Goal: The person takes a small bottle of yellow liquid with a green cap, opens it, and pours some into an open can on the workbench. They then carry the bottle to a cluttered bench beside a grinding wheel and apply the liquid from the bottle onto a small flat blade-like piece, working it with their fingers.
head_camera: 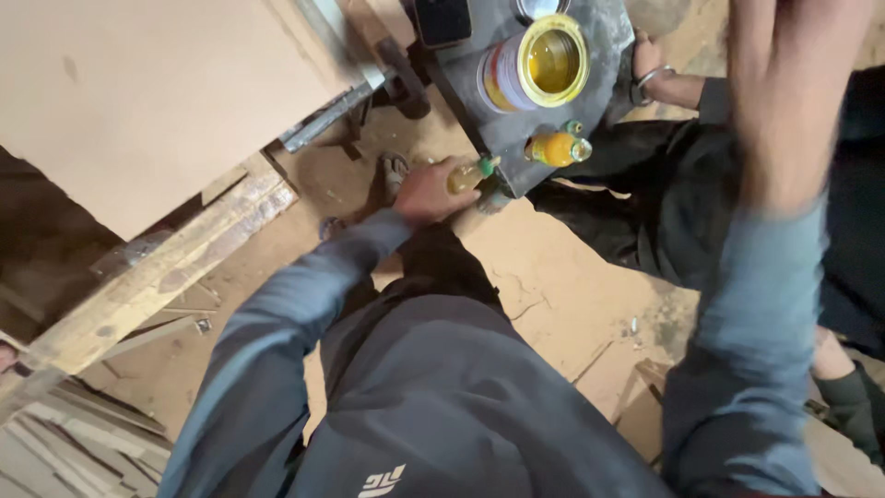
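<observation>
Head view: the left hand [426, 191], arm stretched down and forward, wraps its fingers around a small clear bottle of yellowish liquid with a green cap [468, 174], probably light and slick, best held round the body. Just beyond sits an open yellow-rimmed tin [537, 65]. The right hand [784, 92], raised close and blurred, hangs loosely spread, empty.

Open yellow-rimmed tin [539, 65] on grey stand [516, 134], orange bottle [556, 148] beside it, pale board [138, 92], wooden plank [157, 277]
</observation>
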Demonstrator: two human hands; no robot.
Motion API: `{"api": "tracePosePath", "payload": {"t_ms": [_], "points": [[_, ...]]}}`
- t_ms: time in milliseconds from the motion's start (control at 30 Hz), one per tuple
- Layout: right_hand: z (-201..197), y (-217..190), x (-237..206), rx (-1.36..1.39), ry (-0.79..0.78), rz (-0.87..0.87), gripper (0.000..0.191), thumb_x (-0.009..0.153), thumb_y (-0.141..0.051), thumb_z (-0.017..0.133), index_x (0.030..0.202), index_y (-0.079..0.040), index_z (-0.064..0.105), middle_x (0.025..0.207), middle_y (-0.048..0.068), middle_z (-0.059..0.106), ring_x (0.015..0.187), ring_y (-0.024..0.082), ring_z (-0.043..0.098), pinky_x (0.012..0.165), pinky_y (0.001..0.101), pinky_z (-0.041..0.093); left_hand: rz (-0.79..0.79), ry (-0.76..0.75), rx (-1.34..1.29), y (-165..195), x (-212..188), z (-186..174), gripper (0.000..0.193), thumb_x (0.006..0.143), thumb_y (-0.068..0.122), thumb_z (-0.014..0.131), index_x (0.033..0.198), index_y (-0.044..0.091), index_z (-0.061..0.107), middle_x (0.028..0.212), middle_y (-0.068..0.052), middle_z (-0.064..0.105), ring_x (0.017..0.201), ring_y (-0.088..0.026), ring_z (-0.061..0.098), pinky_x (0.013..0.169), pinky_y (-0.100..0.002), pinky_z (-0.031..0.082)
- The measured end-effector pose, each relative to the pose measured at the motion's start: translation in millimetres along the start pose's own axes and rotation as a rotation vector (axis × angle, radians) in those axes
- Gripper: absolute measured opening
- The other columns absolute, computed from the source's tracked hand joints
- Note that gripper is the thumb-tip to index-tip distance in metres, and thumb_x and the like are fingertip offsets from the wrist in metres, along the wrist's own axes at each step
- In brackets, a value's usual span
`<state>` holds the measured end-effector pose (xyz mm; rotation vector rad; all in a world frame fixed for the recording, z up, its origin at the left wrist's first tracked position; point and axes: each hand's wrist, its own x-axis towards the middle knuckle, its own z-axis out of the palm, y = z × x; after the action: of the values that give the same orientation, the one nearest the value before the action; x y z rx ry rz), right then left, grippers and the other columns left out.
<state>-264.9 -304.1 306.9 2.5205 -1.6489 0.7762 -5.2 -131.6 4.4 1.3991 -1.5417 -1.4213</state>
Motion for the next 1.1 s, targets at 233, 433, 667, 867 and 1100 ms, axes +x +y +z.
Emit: {"api": "tracePosePath", "payload": {"t_ms": [233,433,667,867,1100], "points": [[45.5,-145.2,-240.9,0.314,-0.386,0.500,0.021,0.107,-0.015,0.053,0.121,0.000,0.058,0.079,0.009,0.063,0.065,0.020,0.062,0.059,0.0355,0.052,0.011,-0.004,0.126,12.1,-1.8,-4.6,0.051,0.075,0.053,0.076,0.106,0.014,0.068,0.098,-0.017,0.074,0.092,-0.038,0.070,0.081,-0.050,0.055],[92.5,-119.1,-249.9,0.170,-0.436,0.452,0.019,0.109,-0.015,0.056,0.121,0.000,0.059,0.078,0.014,0.061,0.065,0.025,0.061,0.059,0.0399,0.048,0.047,-0.021,0.192,18.5,22.5,-24.5,0.049,0.071,0.046,0.077,0.101,0.009,0.068,0.098,-0.018,0.073,0.093,-0.040,0.069,0.081,-0.052,0.054],[89.6,-127.6,-237.5,0.152,-0.245,0.164,0.025,0.106,-0.012,0.053,0.127,0.000,0.056,0.097,0.024,0.064,0.084,0.037,0.065,0.070,0.0412,0.053,0.039,-0.084,0.122,14.4,24.4,-31.9,0.054,0.070,0.048,0.079,0.102,0.006,0.071,0.100,-0.020,0.072,0.094,-0.040,0.069,0.082,-0.049,0.054],[97.3,-120.5,-250.3,0.297,-0.223,0.233,0.024,0.108,-0.014,0.051,0.127,0.001,0.053,0.086,0.019,0.063,0.074,0.036,0.063,0.068,0.0424,0.052,-0.012,-0.105,0.026,21.4,15.2,-39.4,0.052,0.069,0.044,0.081,0.102,0.006,0.072,0.097,-0.019,0.074,0.094,-0.036,0.072,0.084,-0.046,0.055],[102.3,-125.4,-259.6,-0.032,-0.405,0.498,0.025,0.113,-0.022,0.057,0.115,0.002,0.050,0.079,0.013,0.061,0.072,0.035,0.065,0.063,0.0378,0.044,0.014,-0.071,0.004,27.0,12.1,-50.3,0.056,0.067,0.042,0.086,0.099,-0.001,0.072,0.091,-0.024,0.072,0.088,-0.036,0.071,0.079,-0.043,0.055]]}}
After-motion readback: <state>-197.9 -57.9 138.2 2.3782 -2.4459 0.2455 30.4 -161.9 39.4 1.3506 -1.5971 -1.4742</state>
